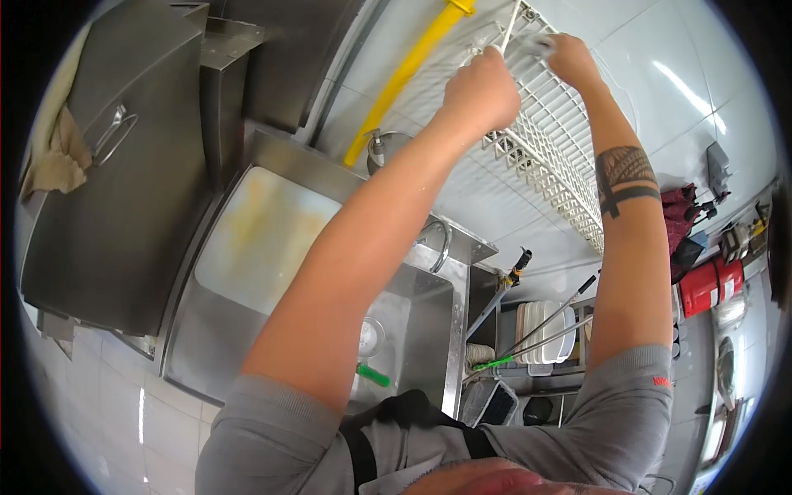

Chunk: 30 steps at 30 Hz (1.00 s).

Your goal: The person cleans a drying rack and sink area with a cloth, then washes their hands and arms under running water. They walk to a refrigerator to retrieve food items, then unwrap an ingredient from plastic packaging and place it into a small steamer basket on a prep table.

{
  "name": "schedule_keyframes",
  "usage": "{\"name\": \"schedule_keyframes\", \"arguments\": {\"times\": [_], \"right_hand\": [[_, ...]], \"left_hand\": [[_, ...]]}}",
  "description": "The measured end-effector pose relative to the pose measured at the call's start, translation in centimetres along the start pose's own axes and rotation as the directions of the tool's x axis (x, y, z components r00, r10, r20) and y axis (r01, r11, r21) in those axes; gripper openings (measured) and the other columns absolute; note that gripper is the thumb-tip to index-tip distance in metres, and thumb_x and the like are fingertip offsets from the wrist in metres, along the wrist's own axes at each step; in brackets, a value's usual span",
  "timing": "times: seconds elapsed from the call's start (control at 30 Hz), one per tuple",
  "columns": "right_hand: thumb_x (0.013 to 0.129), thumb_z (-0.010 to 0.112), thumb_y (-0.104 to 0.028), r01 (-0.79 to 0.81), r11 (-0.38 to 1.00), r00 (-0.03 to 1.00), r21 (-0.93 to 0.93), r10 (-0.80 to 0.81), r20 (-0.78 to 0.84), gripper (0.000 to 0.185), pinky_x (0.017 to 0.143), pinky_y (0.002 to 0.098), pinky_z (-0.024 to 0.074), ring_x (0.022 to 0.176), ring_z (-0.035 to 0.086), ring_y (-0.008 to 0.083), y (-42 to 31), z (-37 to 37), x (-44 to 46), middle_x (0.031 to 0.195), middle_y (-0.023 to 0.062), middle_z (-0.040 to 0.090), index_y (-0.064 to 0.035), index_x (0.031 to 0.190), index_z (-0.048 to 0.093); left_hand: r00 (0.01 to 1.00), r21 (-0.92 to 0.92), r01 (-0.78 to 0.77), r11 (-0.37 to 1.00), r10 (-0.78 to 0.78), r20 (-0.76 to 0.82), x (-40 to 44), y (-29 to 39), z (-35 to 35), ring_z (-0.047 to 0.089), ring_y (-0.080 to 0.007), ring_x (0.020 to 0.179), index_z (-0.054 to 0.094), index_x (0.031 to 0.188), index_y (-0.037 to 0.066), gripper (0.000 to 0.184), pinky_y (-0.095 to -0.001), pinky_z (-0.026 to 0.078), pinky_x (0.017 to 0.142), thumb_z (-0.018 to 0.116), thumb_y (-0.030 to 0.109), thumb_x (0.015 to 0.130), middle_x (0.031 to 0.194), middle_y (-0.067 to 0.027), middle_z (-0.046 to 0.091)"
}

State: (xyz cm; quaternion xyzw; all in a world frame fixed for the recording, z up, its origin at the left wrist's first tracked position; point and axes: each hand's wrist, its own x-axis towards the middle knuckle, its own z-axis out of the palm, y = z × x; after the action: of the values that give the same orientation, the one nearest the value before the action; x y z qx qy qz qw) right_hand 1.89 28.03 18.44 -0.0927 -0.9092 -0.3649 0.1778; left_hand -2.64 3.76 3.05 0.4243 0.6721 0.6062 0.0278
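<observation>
A blurred, pale item (538,44) at the white wire rack (549,153) looks light and probably slick, best held by its edge; the right hand (572,59) grips it. The left hand (485,89) clasps a thin white strip (511,27).

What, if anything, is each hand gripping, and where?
Left hand: a white rod-like thing, seemingly by its lower end. Right hand: a blurred item, grip unclear.

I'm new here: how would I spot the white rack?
Find the steel sink, then the tiled wall behind it. In the picture, right of the yellow pipe, the white rack appears near the left hand and right hand. Unlike the solid pipe, it's an open wire grid.
</observation>
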Motion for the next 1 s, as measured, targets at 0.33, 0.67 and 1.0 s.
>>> {"name": "schedule_keyframes", "arguments": {"times": [0.33,0.67,1.0], "right_hand": [[0.084,0.06,-0.018,-0.023,1.0,1.0,0.018,0.023,-0.003,0.036,0.097,0.0464,0.0513,0.108,0.065,0.0382,-0.9,3.1,-0.5,0.116,0.0174,0.07,-0.0094,0.117,0.073],[0.084,0.068,-0.026,-0.275,0.753,0.72,0.598,0.573,-0.391,0.036,0.088,0.0359,0.0528,0.096,0.069,0.0263,-9.4,-11.4,-16.3,0.105,0.012,0.072,-0.0086,0.115,0.071],[0.077,0.069,0.0,0.09,0.305,0.954,0.948,0.247,-0.17,0.048,0.095,0.0481,0.0527,0.113,0.062,0.041,-37.7,-1.3,-30.0,0.123,0.0179,0.062,-0.0158,0.122,0.069]], "left_hand": [[0.999,-0.026,0.035,0.999,-0.035,0.014,0.2,-0.1,-0.5,0.069,-0.0391,0.107,0.055,0.123,-0.007,0.038,-0.0463,0.056,0.09,0.058,0.012,0.09,0.115,-0.0261,0.069],[0.998,0.08,0.036,0.996,-0.033,-0.045,0.1,0.7,-0.1,0.069,-0.0398,0.109,0.059,0.119,-0.008,0.039,-0.0449,0.055,0.092,0.06,0.013,0.085,0.115,-0.0283,0.07],[0.977,0.36,-0.198,0.911,0.157,0.141,2.6,-1.0,0.4,0.068,-0.042,0.104,0.064,0.114,-0.01,0.038,-0.0453,0.055,0.09,0.058,0.017,0.087,0.109,-0.0291,0.07]]}}
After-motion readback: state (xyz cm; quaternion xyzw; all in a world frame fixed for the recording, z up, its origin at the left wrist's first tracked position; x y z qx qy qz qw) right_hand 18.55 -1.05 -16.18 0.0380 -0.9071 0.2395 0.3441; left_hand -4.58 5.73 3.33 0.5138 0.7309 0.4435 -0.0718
